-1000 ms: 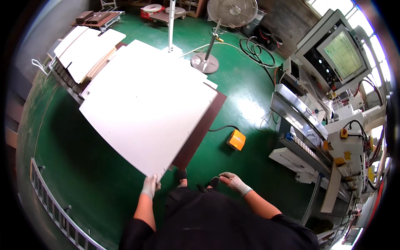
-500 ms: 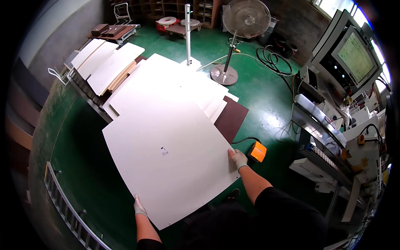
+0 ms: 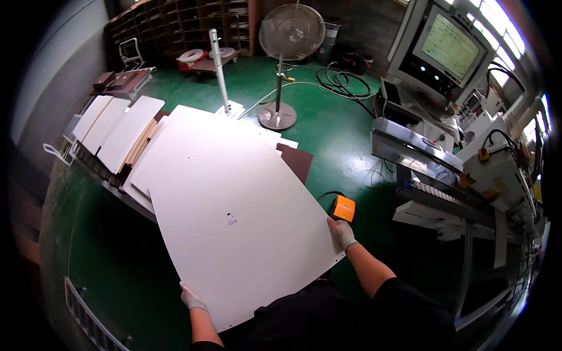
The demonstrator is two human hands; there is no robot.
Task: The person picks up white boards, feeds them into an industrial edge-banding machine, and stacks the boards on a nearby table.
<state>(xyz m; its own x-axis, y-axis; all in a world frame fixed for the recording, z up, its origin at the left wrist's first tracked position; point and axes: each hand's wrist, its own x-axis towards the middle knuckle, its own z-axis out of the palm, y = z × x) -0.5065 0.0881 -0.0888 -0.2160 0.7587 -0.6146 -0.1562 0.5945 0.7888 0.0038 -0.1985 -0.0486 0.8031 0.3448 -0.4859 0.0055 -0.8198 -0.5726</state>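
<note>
A large white panel [image 3: 246, 251] with a small printed label and small holes along its edges spans the space in front of me. My left hand [image 3: 191, 296], in a pale glove, grips its left edge near the close corner. On the right edge, my gloved right hand [image 3: 342, 234] has its thumb on top, with the other fingers hidden under the board. The panel's far part overlaps a stack of white boards [image 3: 193, 126]. From beneath the stack's right side a dark brown board [image 3: 296, 162] sticks out.
An orange foot pedal [image 3: 343, 208] lies on the green floor beside my right hand. A machine with a screen [image 3: 449, 38] stands at right, a pedestal fan [image 3: 278, 116] beyond the stack. More white boards [image 3: 130, 134] lie on rollers at left; a metal rail [image 3: 93, 316] is lower left.
My view has turned toward the right and up, so the background sits further left and lower. Both hands keep hold of the panel, which appears drawn slightly toward me and turned.
</note>
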